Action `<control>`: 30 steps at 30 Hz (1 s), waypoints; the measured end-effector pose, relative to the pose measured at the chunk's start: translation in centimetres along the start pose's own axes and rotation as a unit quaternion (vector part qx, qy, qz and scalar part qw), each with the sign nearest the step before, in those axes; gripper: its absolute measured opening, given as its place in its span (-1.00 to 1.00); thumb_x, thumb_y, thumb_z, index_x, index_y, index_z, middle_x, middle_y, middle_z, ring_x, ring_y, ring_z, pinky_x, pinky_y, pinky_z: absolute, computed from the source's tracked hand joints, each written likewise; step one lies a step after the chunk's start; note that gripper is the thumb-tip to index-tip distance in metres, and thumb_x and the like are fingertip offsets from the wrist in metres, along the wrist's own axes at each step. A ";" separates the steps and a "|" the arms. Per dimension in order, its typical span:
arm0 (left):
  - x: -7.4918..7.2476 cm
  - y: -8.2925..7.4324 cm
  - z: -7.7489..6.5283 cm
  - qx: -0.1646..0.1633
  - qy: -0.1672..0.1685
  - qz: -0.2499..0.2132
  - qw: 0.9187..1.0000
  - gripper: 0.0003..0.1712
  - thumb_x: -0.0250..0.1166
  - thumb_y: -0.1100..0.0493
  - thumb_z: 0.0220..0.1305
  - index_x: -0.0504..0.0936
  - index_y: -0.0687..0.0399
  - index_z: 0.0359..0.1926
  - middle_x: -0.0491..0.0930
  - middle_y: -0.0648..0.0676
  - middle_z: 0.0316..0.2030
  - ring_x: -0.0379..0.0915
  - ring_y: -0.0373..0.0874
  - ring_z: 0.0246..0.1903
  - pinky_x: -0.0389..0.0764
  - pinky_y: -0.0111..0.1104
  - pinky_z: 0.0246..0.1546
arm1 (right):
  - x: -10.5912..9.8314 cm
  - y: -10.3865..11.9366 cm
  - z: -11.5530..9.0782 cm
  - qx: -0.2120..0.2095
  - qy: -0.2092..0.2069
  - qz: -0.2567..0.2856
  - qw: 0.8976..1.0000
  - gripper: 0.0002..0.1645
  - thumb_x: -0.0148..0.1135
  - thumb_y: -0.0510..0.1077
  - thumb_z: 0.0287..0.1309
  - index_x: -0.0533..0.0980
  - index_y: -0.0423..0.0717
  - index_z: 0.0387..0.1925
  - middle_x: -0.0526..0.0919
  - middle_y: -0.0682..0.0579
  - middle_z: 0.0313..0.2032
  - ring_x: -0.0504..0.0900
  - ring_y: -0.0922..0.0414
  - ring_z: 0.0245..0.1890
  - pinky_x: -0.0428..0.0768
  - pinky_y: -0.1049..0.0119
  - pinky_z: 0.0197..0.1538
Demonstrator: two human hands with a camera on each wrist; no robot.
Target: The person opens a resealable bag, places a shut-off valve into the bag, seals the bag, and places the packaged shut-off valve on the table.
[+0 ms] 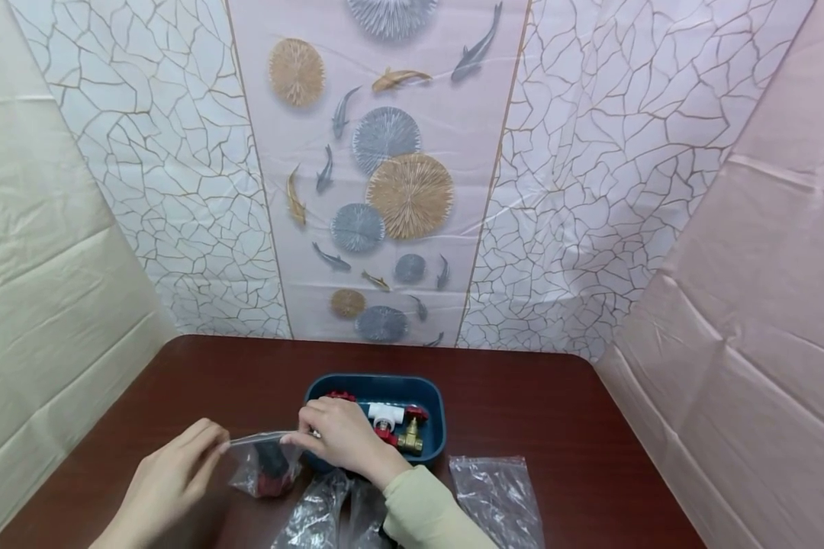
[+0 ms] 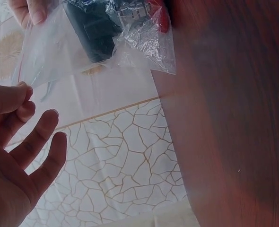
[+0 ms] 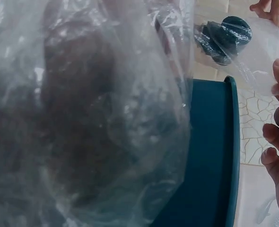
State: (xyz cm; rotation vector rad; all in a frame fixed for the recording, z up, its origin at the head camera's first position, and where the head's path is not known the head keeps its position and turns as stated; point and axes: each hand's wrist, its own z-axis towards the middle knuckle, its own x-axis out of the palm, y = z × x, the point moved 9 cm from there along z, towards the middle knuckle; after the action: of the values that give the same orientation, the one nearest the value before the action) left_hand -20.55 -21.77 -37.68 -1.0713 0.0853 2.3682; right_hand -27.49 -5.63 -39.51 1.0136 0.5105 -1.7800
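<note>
A clear zip bag (image 1: 243, 467) is stretched between both hands over the table's left part. Inside it are a dark cylindrical part (image 2: 93, 35) and a red part (image 1: 272, 486); their exact kind is blurred by the plastic. My left hand (image 1: 170, 479) pinches one end of the bag's top edge between thumb and forefinger, its other fingers loosely bent in the left wrist view. At the opposite end of that edge, my right hand (image 1: 343, 436) pinches the plastic, with the forearm across the front of the blue bin (image 1: 442, 412).
The bin contains a white tee fitting (image 1: 387, 412), a brass valve (image 1: 412, 440) with a red handle, and other red parts. Crumpled clear bags (image 1: 316, 512) lie before it, their contents unclear. A flat clear bag (image 1: 497, 492) rests on the brown table (image 1: 563, 427) to the right.
</note>
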 end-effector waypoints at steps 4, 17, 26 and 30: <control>0.0 0.0 -0.1 -0.006 0.002 -0.002 1.000 -0.73 0.34 0.24 0.07 0.49 -0.27 -0.34 0.36 -0.34 -0.36 0.24 -0.50 -0.51 0.34 -0.41 -0.62 | 0.5 -0.3 -0.1 0.018 0.019 0.004 1.000 -0.60 0.05 0.22 0.22 0.26 0.20 -0.64 0.24 0.34 -0.63 0.15 0.46 -0.66 0.13 0.61 -0.59; -0.3 0.5 0.3 -0.013 -0.009 -0.005 1.000 -0.74 0.33 0.26 0.08 0.50 -0.24 -0.35 0.36 -0.32 -0.37 0.24 -0.50 -0.52 0.31 -0.44 -0.63 | -0.2 -1.7 -0.6 0.047 0.050 0.071 0.995 -0.77 0.03 0.17 0.26 0.49 0.25 -0.45 0.39 0.37 -0.50 0.27 0.49 -0.55 0.25 0.62 -0.49; -0.6 1.2 -0.2 -0.043 -0.013 -0.017 0.999 -0.70 0.36 0.24 0.08 0.49 -0.32 -0.35 0.35 -0.33 -0.38 0.24 -0.49 -0.52 0.26 -0.51 -0.56 | -0.2 -3.1 -1.6 0.086 0.096 0.139 0.982 -0.75 -0.04 0.14 0.32 0.53 0.24 -0.17 0.46 0.37 -0.32 0.38 0.50 -0.40 0.37 0.61 -0.32; -0.1 1.4 -0.6 -0.060 0.000 -0.026 0.998 -0.74 0.34 0.23 0.09 0.50 -0.30 -0.36 0.32 -0.35 -0.42 0.24 -0.48 -0.54 0.27 -0.49 -0.58 | 0.1 -3.0 -1.8 0.096 0.097 0.141 0.980 -0.78 -0.04 0.15 0.32 0.50 0.27 -0.19 0.44 0.38 -0.33 0.38 0.53 -0.39 0.38 0.63 -0.34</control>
State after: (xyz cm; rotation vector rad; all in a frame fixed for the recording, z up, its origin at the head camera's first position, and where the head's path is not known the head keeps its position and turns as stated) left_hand -20.79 -23.22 -38.23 -1.1159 -0.0849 2.3520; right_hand -29.48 -3.07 -40.92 1.3347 0.2974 -1.5048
